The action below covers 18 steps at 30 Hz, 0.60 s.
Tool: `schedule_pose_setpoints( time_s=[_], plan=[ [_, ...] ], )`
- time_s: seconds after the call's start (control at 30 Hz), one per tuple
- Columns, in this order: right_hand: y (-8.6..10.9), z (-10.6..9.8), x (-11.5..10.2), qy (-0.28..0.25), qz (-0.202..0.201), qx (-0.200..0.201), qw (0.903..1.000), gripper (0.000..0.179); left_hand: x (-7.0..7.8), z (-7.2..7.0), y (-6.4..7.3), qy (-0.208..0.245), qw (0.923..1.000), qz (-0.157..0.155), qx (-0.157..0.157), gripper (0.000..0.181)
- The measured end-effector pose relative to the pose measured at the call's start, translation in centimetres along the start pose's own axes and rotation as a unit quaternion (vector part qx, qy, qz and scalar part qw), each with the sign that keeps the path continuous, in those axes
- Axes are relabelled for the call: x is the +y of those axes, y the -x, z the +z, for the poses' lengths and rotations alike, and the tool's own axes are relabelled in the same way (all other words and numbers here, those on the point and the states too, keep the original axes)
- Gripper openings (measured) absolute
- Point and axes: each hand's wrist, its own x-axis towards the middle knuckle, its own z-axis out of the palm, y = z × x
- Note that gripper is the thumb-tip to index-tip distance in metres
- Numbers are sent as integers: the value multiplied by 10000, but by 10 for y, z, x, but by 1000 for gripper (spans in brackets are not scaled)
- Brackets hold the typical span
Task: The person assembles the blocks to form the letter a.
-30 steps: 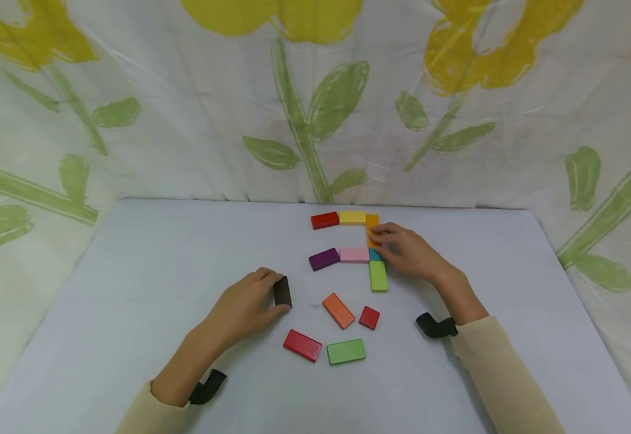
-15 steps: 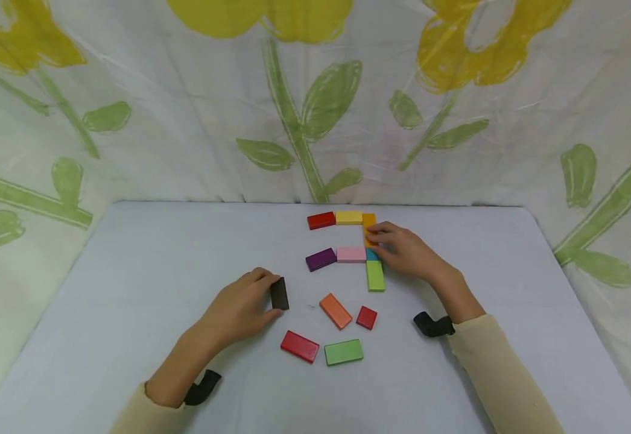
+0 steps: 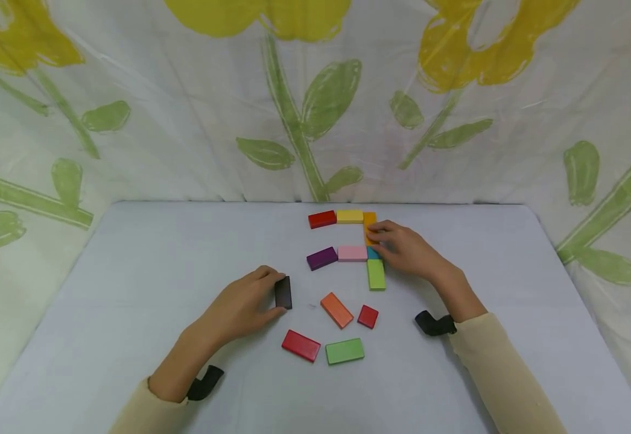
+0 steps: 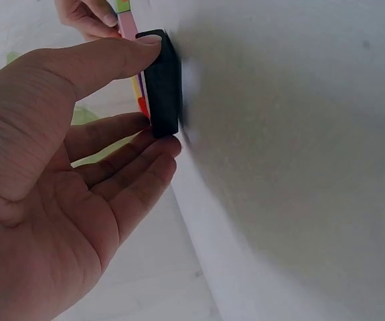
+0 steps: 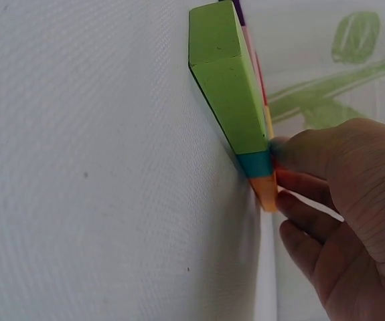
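Observation:
My left hand (image 3: 246,304) pinches a black rectangular block (image 3: 283,293) between thumb and fingertips, left of the other blocks. In the left wrist view the thumb presses one end of the black block (image 4: 164,83). My right hand (image 3: 406,250) lies over the far row of blocks, fingertips touching the orange-yellow block (image 3: 369,220) and the thumb at the small blue block (image 3: 373,253). These join a lime green block (image 3: 376,275), a pink block (image 3: 351,254) and a yellow block (image 3: 350,216). A purple block (image 3: 322,258) and a red block (image 3: 322,219) continue the two arms leftward.
Nearer lie several loose blocks: a coral orange one (image 3: 336,310), a small red one (image 3: 368,316), a larger red one (image 3: 301,346) and a green one (image 3: 345,351). The white table (image 3: 185,241) meets a flower-painted curtain (image 3: 185,120) at its far edge.
The whole view shifts slightly from the camera's motion. The left hand keeps its pinch on the black block, and the right hand stays at the same joined blocks.

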Motion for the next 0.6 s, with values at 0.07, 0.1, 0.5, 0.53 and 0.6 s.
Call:
schedule_pose_setpoints(
  time_s=[0.07, 0.1, 0.5, 0.53, 0.6],
  plan=[
    [0, 0, 0, -16, 23, -7, 10000, 41, 1, 0, -2, 30, 10000, 59, 4, 60],
    [0, 0, 0, -30, 22, -13, 10000, 41, 2, -1, -3, 41, 10000, 73, 2, 60],
    [2, 1, 1, -32, -37, 19, 10000, 41, 13, 1, -27, 293, 9986, 190, -388, 59],
    [1, 1, 1, -36, -52, 19, 10000, 41, 13, 2, -28, 300, 9986, 205, -397, 59],
    [1, 0, 0, -64, -51, 15, 10000, 41, 13, 2, -31, 297, 9985, 222, -402, 59]
  ],
)
